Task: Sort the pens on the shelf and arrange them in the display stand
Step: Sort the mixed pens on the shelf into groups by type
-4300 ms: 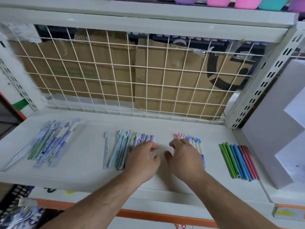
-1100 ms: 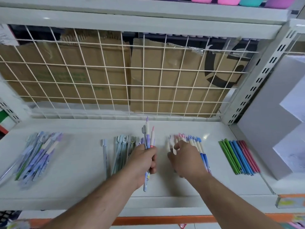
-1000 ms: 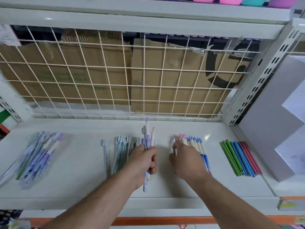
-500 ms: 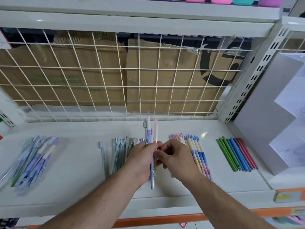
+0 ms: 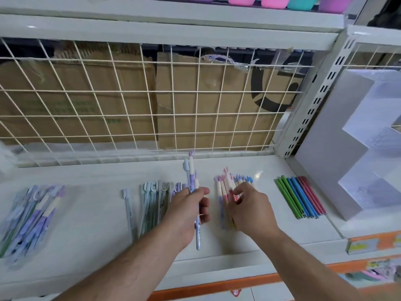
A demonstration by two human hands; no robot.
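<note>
One wide-angle head-worn view, close, forward and down onto the white shelf (image 5: 91, 213) and its wire-grid back (image 5: 196, 114).

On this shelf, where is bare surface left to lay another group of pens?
Widest: between the wrapped pen heap and the single pen. Also the back strip under the wire grid, and a narrower gap between the pink pile and the coloured row. Crowded centre: left hand holds purple pens, right hand fingers the pile.
</note>
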